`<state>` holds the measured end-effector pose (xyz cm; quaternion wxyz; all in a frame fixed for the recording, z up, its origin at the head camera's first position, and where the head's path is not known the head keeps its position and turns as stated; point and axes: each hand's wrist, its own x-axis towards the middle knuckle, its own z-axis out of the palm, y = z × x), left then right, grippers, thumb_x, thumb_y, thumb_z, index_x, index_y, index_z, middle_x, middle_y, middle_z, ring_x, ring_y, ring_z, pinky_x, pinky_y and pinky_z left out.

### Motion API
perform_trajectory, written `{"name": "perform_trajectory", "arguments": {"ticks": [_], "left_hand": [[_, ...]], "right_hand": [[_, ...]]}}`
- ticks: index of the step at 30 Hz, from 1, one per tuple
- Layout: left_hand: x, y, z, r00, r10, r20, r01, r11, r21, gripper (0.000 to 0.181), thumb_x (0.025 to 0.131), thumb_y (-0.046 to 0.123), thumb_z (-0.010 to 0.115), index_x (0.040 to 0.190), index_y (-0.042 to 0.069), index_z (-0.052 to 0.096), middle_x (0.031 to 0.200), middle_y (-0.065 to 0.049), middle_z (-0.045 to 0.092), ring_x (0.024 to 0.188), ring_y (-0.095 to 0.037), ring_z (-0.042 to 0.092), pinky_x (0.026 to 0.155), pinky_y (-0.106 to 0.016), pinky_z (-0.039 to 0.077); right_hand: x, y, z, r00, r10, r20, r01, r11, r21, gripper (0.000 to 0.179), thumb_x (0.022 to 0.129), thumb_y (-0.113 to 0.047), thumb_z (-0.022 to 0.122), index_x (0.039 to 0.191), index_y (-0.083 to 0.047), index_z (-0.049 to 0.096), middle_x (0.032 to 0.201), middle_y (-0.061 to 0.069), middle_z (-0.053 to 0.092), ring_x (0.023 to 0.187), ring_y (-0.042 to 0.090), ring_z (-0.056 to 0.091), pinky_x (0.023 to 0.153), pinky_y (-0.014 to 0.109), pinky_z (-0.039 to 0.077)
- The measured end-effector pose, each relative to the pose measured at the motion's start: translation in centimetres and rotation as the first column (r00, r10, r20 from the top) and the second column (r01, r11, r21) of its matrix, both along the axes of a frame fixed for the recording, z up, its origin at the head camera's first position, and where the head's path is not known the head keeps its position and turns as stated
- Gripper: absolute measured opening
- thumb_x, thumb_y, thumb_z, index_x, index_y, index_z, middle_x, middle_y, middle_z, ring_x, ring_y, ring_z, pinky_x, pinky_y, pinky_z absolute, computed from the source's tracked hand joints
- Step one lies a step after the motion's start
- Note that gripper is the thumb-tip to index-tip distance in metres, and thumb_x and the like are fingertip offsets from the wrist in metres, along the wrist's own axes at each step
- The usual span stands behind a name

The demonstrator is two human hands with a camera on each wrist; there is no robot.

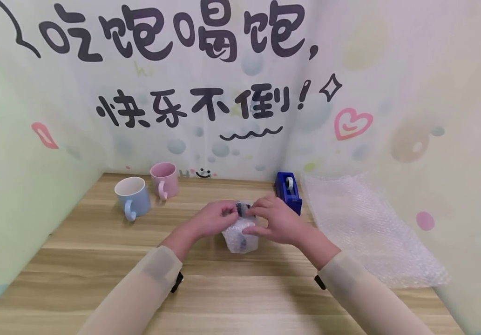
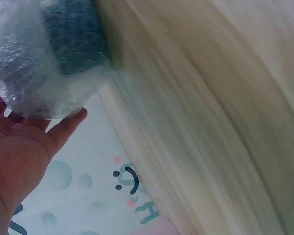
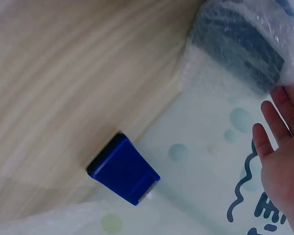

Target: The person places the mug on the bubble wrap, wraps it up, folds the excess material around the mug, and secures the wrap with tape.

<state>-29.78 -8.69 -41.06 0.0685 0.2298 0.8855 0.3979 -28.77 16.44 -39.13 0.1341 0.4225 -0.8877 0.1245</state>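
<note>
A bundle in clear bubble wrap (image 1: 241,239) stands at mid-table in the head view, with a dark bluish-grey thing (image 3: 239,46) showing through the layers. What kind of thing it is, I cannot tell. My left hand (image 1: 217,217) is at the bundle's upper left, thumb and fingertips pinching the wrap near the top. From the right, my right hand (image 1: 280,221) reaches over the bundle, its thumb spread apart and its fingers lying nearly straight along the wrap. The left wrist view shows the left fingers (image 2: 68,126) at the bundle's edge.
A blue tape dispenser (image 1: 288,191) stands just beyond my right hand. Flat bubble wrap sheeting (image 1: 362,228) covers the right side of the wooden table (image 1: 206,298). At the back left are a light blue mug (image 1: 133,197) and a pink mug (image 1: 165,180). A printed wall covering rises behind.
</note>
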Motion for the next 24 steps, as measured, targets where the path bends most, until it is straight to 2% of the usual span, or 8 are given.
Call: {"name": "perform_trajectory", "arguments": {"ticks": [5, 7, 10, 12, 14, 16, 19, 24], "left_hand": [[-0.1, 0.1, -0.1, 1.000, -0.006, -0.002, 0.006, 0.999, 0.048, 0.013, 0.103, 0.026, 0.060, 0.113, 0.018, 0.059, 0.127, -0.011, 0.071, 0.110, -0.028, 0.064, 0.092, -0.042, 0.053], [-0.1, 0.0, -0.1, 1.000, -0.019, -0.012, 0.020, 0.998, 0.061, 0.012, 0.105, 0.027, 0.060, 0.112, 0.017, 0.059, 0.143, -0.015, 0.068, 0.125, -0.034, 0.065, 0.101, -0.048, 0.055], [0.0, -0.2, -0.1, 0.995, -0.017, -0.094, 0.021, 0.999, 0.042, 0.013, 0.107, 0.029, 0.062, 0.102, 0.017, 0.066, 0.161, -0.020, 0.058, 0.148, -0.042, 0.057, 0.116, -0.057, 0.052], [0.4, -0.4, 0.1, 0.983, -0.017, -0.183, 0.019, 1.000, 0.006, 0.020, 0.107, 0.030, 0.066, 0.098, 0.014, 0.075, 0.162, -0.022, 0.055, 0.150, -0.044, 0.054, 0.119, -0.060, 0.051], [0.8, -0.7, 0.3, 0.969, -0.028, -0.247, 0.025, 1.000, -0.019, 0.026, 0.107, 0.032, 0.069, 0.103, 0.010, 0.082, 0.155, -0.022, 0.058, 0.145, -0.044, 0.057, 0.117, -0.062, 0.052], [1.4, -1.1, 0.5, 0.964, -0.050, -0.261, 0.036, 0.998, -0.057, 0.034, 0.105, 0.038, 0.073, 0.114, 0.008, 0.085, 0.155, -0.021, 0.056, 0.144, -0.043, 0.056, 0.119, -0.064, 0.050], [1.9, -1.6, 0.4, 0.975, -0.106, -0.197, 0.085, 0.990, -0.112, 0.047, 0.105, 0.046, 0.071, 0.134, 0.010, 0.079, 0.167, -0.019, 0.048, 0.155, -0.044, 0.046, 0.126, -0.067, 0.041], [1.8, -1.6, 0.3, 0.978, -0.164, -0.127, 0.143, 0.976, -0.163, 0.055, 0.108, 0.050, 0.065, 0.147, 0.012, 0.071, 0.176, -0.018, 0.039, 0.162, -0.045, 0.038, 0.130, -0.067, 0.035]], "right_hand": [[0.6, 0.3, -0.6, 0.992, -0.056, 0.115, 0.048, 0.996, 0.070, 0.056, 0.099, -0.053, 0.077, 0.142, -0.018, 0.075, 0.150, 0.011, 0.063, 0.145, 0.037, 0.051, 0.118, 0.061, 0.042], [0.8, 0.3, -0.7, 0.973, -0.106, 0.203, 0.096, 0.994, 0.057, 0.056, 0.100, -0.054, 0.075, 0.144, -0.019, 0.074, 0.162, 0.018, 0.051, 0.153, 0.043, 0.042, 0.122, 0.067, 0.038], [0.8, 0.1, -0.6, 0.909, -0.162, 0.384, 0.159, 0.987, 0.039, 0.058, 0.103, -0.055, 0.071, 0.148, -0.019, 0.070, 0.171, 0.024, 0.041, 0.157, 0.049, 0.040, 0.126, 0.070, 0.037], [0.6, -0.1, -0.5, 0.859, -0.176, 0.481, 0.178, 0.983, 0.041, 0.059, 0.105, -0.055, 0.068, 0.151, -0.018, 0.067, 0.168, 0.024, 0.046, 0.154, 0.047, 0.048, 0.124, 0.066, 0.043], [0.5, -0.2, -0.4, 0.828, -0.177, 0.532, 0.179, 0.983, 0.049, 0.060, 0.107, -0.055, 0.066, 0.152, -0.016, 0.065, 0.161, 0.021, 0.056, 0.147, 0.042, 0.057, 0.120, 0.060, 0.050], [0.3, -0.3, -0.4, 0.820, -0.178, 0.544, 0.174, 0.983, 0.060, 0.059, 0.107, -0.054, 0.065, 0.151, -0.015, 0.066, 0.156, 0.019, 0.061, 0.143, 0.039, 0.060, 0.119, 0.057, 0.051], [0.1, -0.4, -0.4, 0.825, -0.182, 0.535, 0.168, 0.983, 0.075, 0.056, 0.107, -0.053, 0.065, 0.148, -0.013, 0.068, 0.152, 0.018, 0.062, 0.140, 0.038, 0.062, 0.117, 0.056, 0.053], [0.0, -0.4, -0.5, 0.818, -0.185, 0.545, 0.184, 0.981, 0.057, 0.053, 0.107, -0.050, 0.066, 0.144, -0.012, 0.069, 0.151, 0.018, 0.062, 0.138, 0.036, 0.063, 0.116, 0.054, 0.054]]}}
